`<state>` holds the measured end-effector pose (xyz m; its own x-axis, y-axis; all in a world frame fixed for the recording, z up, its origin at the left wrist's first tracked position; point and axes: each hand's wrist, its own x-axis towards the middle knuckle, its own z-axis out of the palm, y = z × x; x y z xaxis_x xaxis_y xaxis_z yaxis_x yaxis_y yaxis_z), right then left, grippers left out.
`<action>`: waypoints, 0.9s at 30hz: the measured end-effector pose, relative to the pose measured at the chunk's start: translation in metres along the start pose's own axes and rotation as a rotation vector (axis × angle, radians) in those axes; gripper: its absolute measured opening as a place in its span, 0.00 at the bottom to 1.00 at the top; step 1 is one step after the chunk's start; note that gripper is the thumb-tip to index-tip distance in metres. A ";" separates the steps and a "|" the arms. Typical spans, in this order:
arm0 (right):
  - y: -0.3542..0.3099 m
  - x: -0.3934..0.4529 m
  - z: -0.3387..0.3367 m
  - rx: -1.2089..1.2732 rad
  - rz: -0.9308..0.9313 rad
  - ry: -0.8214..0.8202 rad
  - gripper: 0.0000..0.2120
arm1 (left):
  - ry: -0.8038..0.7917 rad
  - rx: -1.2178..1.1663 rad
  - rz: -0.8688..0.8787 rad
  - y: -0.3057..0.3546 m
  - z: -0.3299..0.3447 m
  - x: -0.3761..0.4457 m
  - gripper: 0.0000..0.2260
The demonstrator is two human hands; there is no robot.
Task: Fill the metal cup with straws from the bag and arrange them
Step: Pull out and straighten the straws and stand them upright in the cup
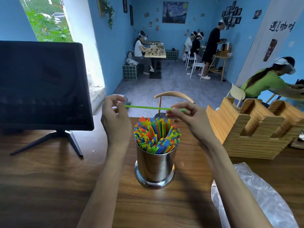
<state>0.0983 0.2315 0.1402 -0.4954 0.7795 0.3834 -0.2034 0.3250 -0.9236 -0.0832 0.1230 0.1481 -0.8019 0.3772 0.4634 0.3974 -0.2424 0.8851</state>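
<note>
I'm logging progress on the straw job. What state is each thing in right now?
Metal cup: upright on the table, packed with coloured straws.
Green straw: held level above the cup, pinched at both ends.
Left hand: pinches the straw's left end.
Right hand: pinches the straw near its right end.
Plastic bag: lying crumpled on the table, right of the cup.
Monitor: screen dark.
Wooden holder: slots look empty.

Two bare forearms are showing from the lower edge of the frame — no sleeve is covering either one as far as the picture reaches. The left hand [115,119] and the right hand [189,119] are wearing no gloves, and no ring, watch or band is showing on the wrists or on the fingers in view — nails too small to judge.
</note>
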 end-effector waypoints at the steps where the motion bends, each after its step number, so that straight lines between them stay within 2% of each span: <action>1: -0.002 0.000 0.001 0.083 0.018 0.030 0.04 | -0.047 0.098 0.001 -0.001 0.000 0.000 0.13; 4: -0.006 0.001 0.007 0.266 0.052 0.097 0.05 | -0.222 0.325 0.020 -0.004 0.001 -0.004 0.13; 7: -0.006 0.004 0.015 0.336 0.066 0.140 0.07 | -0.419 0.394 0.038 -0.006 0.003 -0.008 0.13; 11: -0.002 0.006 0.027 0.212 0.027 0.092 0.05 | -0.611 0.479 0.141 -0.006 0.008 -0.011 0.13; 14: -0.002 0.005 0.033 0.080 -0.061 0.107 0.05 | -0.697 0.551 0.216 -0.004 0.010 -0.013 0.13; 18: 0.003 0.003 0.034 -0.124 -0.114 0.058 0.06 | -0.645 0.510 0.212 -0.006 0.010 -0.014 0.09; 21: 0.008 -0.003 0.034 -0.307 -0.081 -0.052 0.11 | -0.571 0.316 0.151 -0.002 0.010 -0.016 0.08; 25: 0.008 -0.007 0.032 -0.403 -0.058 -0.137 0.18 | -0.545 0.067 0.103 0.009 0.012 -0.018 0.23; 27: 0.007 -0.007 0.032 -0.462 -0.036 -0.204 0.19 | -0.505 0.038 0.141 0.011 0.014 -0.018 0.25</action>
<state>0.0735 0.2109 0.1313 -0.6590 0.6583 0.3639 0.1486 0.5882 -0.7949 -0.0582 0.1257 0.1501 -0.4283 0.7290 0.5340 0.5097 -0.2931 0.8089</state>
